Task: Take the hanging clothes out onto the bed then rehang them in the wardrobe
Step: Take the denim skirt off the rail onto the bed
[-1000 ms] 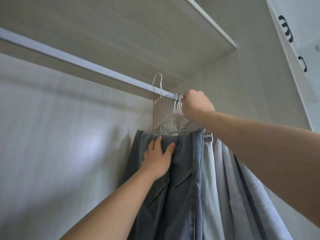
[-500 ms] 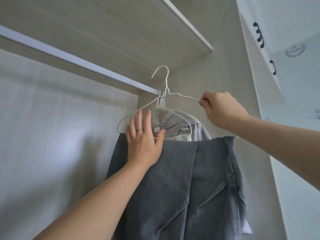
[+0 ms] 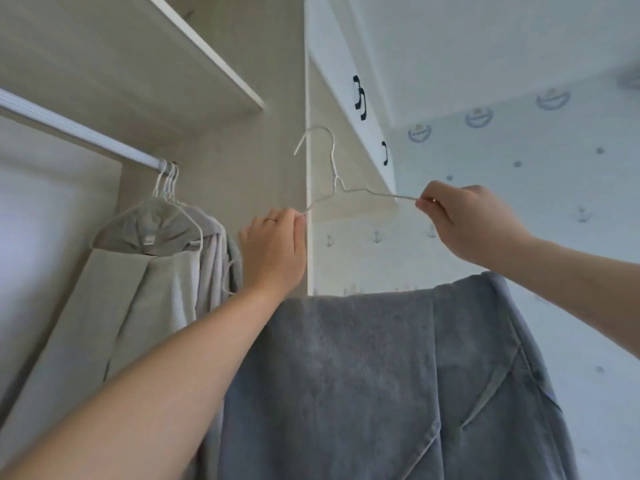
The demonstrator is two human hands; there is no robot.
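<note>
Head view: left hand (image 3: 273, 251) and right hand (image 3: 464, 220) pinch hanger (image 3: 346, 190) ends, clear of rail (image 3: 79, 133).

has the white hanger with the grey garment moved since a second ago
Yes. The white hanger with the grey garment has come off the rail and out to the right, past the wardrobe side panel, held by both hands.

No readable text, brand or number anywhere. Small white tag (image 3: 149, 241) on the beige garment (image 3: 145, 271) in the wardrobe: blank or too blurred to tell. Wallpaper (image 3: 519, 161) bears only pictures, anchors and round emblems, no letters.
</note>
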